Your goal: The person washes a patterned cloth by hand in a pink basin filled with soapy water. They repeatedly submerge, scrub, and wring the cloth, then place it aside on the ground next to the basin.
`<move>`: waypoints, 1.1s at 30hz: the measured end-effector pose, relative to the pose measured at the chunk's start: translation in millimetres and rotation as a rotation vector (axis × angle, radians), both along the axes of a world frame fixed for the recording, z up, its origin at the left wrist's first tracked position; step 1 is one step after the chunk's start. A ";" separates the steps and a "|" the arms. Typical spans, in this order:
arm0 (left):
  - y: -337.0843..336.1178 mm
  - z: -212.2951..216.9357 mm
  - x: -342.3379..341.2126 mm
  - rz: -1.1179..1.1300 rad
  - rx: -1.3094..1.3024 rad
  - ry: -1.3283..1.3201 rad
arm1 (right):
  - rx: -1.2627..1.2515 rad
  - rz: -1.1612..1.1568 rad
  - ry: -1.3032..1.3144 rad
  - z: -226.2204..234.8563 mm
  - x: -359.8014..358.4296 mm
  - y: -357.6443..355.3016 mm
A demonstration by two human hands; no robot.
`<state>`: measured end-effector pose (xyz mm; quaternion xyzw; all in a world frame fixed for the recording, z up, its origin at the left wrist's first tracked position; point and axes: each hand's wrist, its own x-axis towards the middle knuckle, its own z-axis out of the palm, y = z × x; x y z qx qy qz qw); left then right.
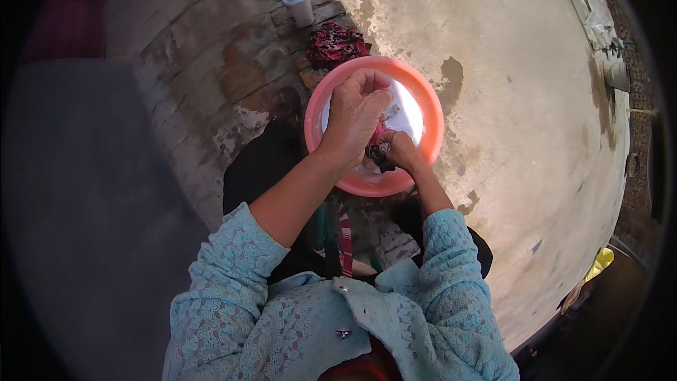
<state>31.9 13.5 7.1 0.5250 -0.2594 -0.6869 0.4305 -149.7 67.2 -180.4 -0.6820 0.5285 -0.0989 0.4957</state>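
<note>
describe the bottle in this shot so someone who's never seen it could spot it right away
Start at the round pink basin the two hands work over, then look past its far rim to the crumpled red and black patterned cloth on the brick ground. Just beyond that stands the bottle: small, white and upright, the only thing with a blue pump top.

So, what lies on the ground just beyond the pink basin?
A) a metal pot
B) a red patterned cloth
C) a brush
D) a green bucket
B: a crumpled red patterned cloth lies at the far rim of the basin, with a white bottle with a blue cap behind it.
</note>
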 end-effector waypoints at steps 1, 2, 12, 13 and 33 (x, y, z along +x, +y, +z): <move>1.2 -2.9 -1.9 -0.018 -0.011 -0.041 | 0.003 -0.031 -0.017 18.8 -6.3 -0.4; 2.5 -6.2 -2.4 -0.027 -0.023 -0.081 | 0.068 -0.093 -0.051 50.0 -7.4 -2.5; 40.3 -62.6 -30.7 -0.172 0.358 0.294 | 0.043 -0.479 -0.929 201.0 -19.9 25.5; 39.6 -57.7 -32.2 -0.212 0.360 0.628 | 0.048 -0.514 -1.072 204.1 -16.1 27.9; 57.9 -96.8 -86.8 0.212 -0.093 0.409 | -0.684 -0.673 -0.108 170.9 57.0 26.0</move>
